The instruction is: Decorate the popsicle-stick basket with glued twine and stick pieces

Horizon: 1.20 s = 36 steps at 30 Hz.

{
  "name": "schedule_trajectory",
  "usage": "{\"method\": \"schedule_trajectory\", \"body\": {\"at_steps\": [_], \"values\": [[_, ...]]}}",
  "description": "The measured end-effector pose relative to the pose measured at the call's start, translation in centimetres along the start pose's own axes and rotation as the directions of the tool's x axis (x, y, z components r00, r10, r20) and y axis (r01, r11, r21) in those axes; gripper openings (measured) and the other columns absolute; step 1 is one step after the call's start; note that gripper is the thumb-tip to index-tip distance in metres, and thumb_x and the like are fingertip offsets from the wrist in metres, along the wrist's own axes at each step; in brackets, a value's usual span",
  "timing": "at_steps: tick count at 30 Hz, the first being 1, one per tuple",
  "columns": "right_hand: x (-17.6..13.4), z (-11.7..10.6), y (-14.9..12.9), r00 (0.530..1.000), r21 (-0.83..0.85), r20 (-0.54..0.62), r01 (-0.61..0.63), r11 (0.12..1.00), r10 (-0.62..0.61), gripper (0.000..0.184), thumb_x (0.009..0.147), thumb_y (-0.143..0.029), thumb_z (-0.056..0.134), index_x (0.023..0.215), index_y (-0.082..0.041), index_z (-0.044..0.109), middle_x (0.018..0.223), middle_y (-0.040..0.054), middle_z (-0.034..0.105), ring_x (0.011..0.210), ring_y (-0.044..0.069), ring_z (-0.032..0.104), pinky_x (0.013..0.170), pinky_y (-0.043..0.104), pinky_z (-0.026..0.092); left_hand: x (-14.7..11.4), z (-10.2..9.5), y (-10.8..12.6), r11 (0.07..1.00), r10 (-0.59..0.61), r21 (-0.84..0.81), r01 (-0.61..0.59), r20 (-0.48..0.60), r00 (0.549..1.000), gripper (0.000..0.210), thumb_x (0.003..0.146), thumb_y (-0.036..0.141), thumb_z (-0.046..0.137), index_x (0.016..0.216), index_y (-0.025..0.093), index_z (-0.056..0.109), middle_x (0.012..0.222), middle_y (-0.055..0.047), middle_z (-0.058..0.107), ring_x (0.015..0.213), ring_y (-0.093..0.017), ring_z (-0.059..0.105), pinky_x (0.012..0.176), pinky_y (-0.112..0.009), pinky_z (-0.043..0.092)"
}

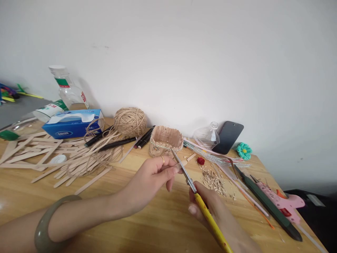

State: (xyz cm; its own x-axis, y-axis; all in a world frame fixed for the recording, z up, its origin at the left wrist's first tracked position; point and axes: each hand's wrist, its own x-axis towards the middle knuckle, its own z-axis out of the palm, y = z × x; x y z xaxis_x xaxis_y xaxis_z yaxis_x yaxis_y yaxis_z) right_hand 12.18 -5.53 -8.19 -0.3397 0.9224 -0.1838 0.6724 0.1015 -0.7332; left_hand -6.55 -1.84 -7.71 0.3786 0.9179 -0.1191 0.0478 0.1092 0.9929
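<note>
Left hand (158, 172), ring on one finger, pinches a wooden stick (178, 165) between thumb and fingers, raised over the surface (131, 232). Right hand (214, 200) is wrapped round a yellow-handled cutter (205, 209), blades angled across the stick near its free end; cannot tell whether they bite into it. Stick sits about mid-width, on the near side of a small basket (158, 150) made of stick pieces, which stands at the back edge.

Bangle (42, 228) on left forearm. Wood chips (213, 181) lie right of the hands, red rose (200, 161) just behind them. Along the back edge, left to right: blue tissue box (76, 126), twine ball (130, 122), black markers (147, 137), basket, clear glass bottle (212, 137), phone (228, 137) propped on the wall. Teal flower (243, 151) near the back right corner. Right edge: green-handled tool (265, 200), pink glue gun (281, 198) beside it. Toward the left edge: heap of loose wooden sticks (73, 158), white cap (59, 160) among them.
</note>
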Motion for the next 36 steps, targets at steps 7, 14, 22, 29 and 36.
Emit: {"method": "schedule_trajectory", "body": {"at_steps": [7,14,22,29,36], "values": [[0.51,-0.07,0.61,0.999,0.015,0.039,0.003,1.0,-0.004,0.055,0.076,-0.074,0.042,0.068,-0.02,0.039,0.06,-0.0057,0.033,0.056,0.011,0.028,0.05,0.023,0.023,0.04,-0.08,0.11,1.0,0.002,-0.012,-0.002,0.0,1.0,0.03,0.083,0.036,0.049,0.059,0.017,0.051,0.054,0.005,0.05,0.043,-0.007,0.023,0.046,-0.025,0.018],[0.32,-0.24,0.22,0.998,-0.058,0.027,0.053,0.997,-0.052,0.06,0.077,-0.078,0.031,0.081,-0.02,0.046,0.068,-0.0004,0.048,0.061,0.015,0.04,0.055,0.026,0.032,-0.03,0.26,0.11,1.0,-0.015,-0.023,0.016,0.045,0.999,0.022,0.084,0.032,0.048,0.066,0.018,0.05,0.053,0.006,0.049,0.042,-0.007,0.024,0.046,-0.025,0.018],[-0.09,-0.14,-0.01,1.0,-0.097,0.009,-0.022,0.995,0.023,0.038,0.084,-0.057,0.047,0.073,-0.021,0.043,0.065,-0.0016,0.048,0.061,0.015,0.043,0.053,0.025,0.033,-0.07,0.26,-0.1,0.999,-0.042,-0.004,0.042,0.045,0.998,0.021,0.084,0.032,0.047,0.07,0.017,0.052,0.053,0.006,0.047,0.043,-0.007,0.024,0.044,-0.025,0.015],[0.16,0.09,0.67,0.999,-0.103,-0.01,-0.037,0.994,0.036,0.037,0.081,-0.054,0.052,0.07,-0.021,0.04,0.059,-0.0042,0.046,0.055,0.012,0.038,0.049,0.024,0.03,-0.07,0.25,-0.22,0.998,-0.046,-0.039,0.048,0.046,0.998,0.021,0.083,0.033,0.048,0.07,0.017,0.052,0.052,0.006,0.048,0.041,-0.007,0.021,0.043,-0.025,0.013],[0.16,-0.14,-0.13,0.994,-0.143,0.011,-0.107,0.984,0.109,0.034,0.081,-0.051,0.052,0.071,-0.021,0.04,0.062,-0.0032,0.046,0.056,0.014,0.04,0.052,0.025,0.032,-0.11,0.18,-0.35,0.997,-0.057,-0.05,0.059,0.04,0.998,0.019,0.082,0.034,0.05,0.073,0.017,0.053,0.052,0.006,0.05,0.041,-0.007,0.023,0.044,-0.024,0.016]]}}
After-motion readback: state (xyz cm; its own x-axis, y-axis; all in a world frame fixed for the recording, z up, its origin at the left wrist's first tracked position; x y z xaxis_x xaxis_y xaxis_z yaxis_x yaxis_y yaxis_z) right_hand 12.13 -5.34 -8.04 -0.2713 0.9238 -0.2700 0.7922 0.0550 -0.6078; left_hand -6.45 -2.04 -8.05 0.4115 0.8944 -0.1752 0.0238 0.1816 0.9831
